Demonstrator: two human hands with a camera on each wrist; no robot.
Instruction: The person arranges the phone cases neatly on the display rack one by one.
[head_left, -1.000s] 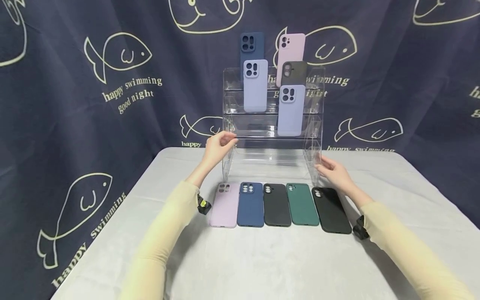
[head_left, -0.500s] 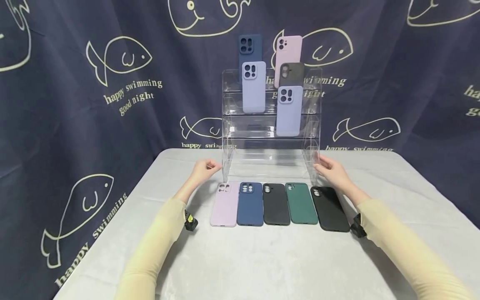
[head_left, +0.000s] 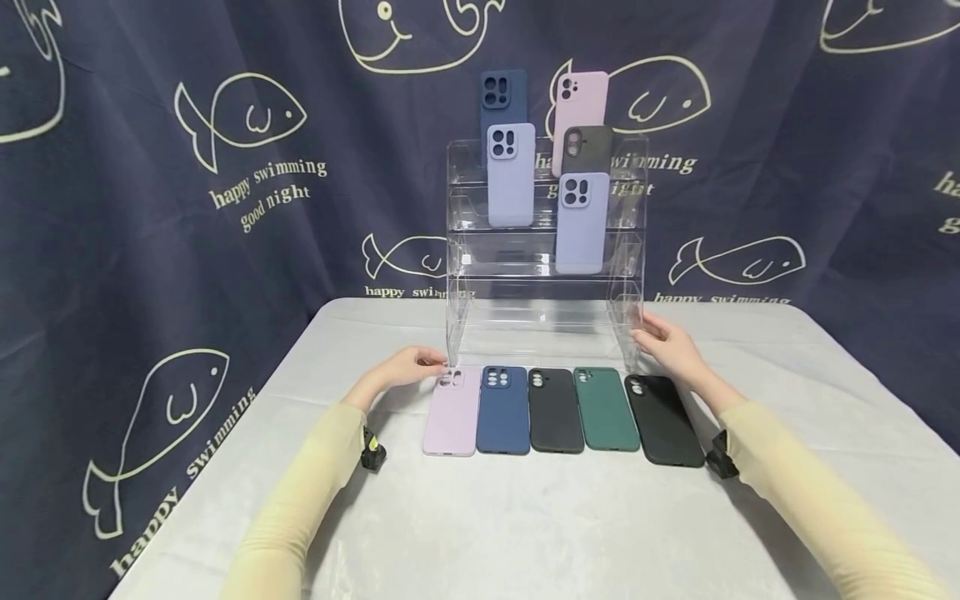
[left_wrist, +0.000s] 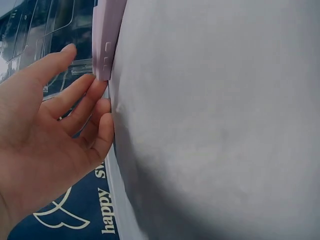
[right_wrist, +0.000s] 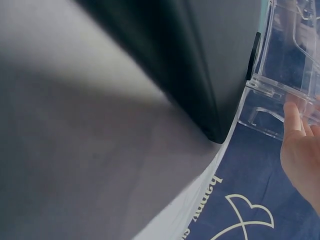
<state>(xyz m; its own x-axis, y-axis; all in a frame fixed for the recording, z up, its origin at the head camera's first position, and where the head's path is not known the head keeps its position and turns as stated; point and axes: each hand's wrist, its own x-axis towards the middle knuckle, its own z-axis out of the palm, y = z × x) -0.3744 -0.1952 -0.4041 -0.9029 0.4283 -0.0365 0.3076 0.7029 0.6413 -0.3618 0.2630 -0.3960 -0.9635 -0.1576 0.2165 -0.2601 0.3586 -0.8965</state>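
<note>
My left hand [head_left: 411,364] is low beside the front left corner of a clear tiered display rack [head_left: 540,343]. Its fingertips are right at the camera end of a lilac phone case [head_left: 450,417] lying on the table. In the left wrist view, the thumb stands apart from the loosely bent fingers [left_wrist: 82,106], which meet the lilac case's end. On the other side, my right hand [head_left: 671,350] holds the rack's right side panel near its base, thumb and fingers at the edge. A black phone case [head_left: 665,421] lies just in front of that hand.
Blue [head_left: 503,412], dark grey [head_left: 556,412] and green [head_left: 607,410] phone cases lie in a row between the lilac and black ones. Several cases stand on the rack's upper tiers, including a light blue case [head_left: 582,233]. A fish-print curtain [head_left: 255,183] hangs behind the table [head_left: 525,525].
My left hand has come down from the rack's left side, first outward, then lower to the lilac case's top end. The right hand stays at the rack's right side.
</note>
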